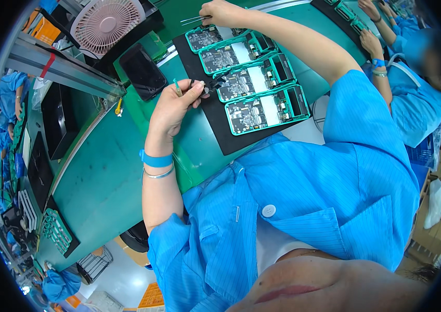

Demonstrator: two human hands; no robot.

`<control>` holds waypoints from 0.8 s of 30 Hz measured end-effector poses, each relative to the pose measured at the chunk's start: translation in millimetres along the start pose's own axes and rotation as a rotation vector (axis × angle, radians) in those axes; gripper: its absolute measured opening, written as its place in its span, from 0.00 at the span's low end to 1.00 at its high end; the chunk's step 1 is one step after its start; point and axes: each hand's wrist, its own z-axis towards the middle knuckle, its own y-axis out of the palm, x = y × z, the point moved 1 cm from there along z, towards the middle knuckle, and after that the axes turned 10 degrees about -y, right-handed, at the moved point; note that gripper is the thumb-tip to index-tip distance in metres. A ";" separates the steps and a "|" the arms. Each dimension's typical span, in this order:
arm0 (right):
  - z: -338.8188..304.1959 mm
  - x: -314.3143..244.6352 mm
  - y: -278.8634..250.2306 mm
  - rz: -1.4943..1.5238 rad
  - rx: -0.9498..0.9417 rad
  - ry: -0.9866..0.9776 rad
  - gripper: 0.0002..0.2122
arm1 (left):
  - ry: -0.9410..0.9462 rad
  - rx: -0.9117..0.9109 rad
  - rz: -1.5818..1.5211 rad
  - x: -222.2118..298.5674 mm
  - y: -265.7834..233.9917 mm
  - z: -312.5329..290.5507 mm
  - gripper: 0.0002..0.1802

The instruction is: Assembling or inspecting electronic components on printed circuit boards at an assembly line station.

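Note:
Pinched in the fingers of my left hand (171, 106) is a small black part (206, 92), its exact kind too small to tell. A slim green piece (178, 87) sticks up by the thumb. My right hand (222, 13) reaches to the far side, closed on metal tweezers (193, 20) whose tips point left. Several green housings with circuit boards lie in a row on a black mat (224, 141). The nearest housing (246, 115) is fully visible; my left hand is beside the second housing (236, 87). My right forearm partly covers the farthest housing (203, 37).
A black-screened device (143, 71) lies left of the mat, below a pink fan (107, 23). A metal post (67, 70) stands at left. On the right a co-worker in blue (413, 106) works beside me. More green parts (56, 231) sit on the table's lower left.

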 end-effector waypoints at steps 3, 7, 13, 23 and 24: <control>-1.5 3.8 3.6 0.007 -0.004 -0.016 0.08 | 0.005 -0.001 -0.007 -0.8 -0.3 -0.3 0.10; 2.5 24.9 29.1 -0.146 -0.070 -0.052 0.11 | 0.003 -0.024 -0.027 4.3 2.9 -1.4 0.10; -0.9 8.6 7.7 0.116 -0.045 -0.127 0.08 | 0.003 -0.013 -0.016 1.5 1.4 -4.7 0.08; 4.7 -144.8 -30.4 0.527 -0.378 -0.083 0.11 | 0.041 0.041 0.037 -0.8 5.0 -6.1 0.09; 2.8 -150.7 -26.0 0.493 -0.388 -0.107 0.11 | 0.058 0.049 0.026 0.2 5.2 -5.9 0.09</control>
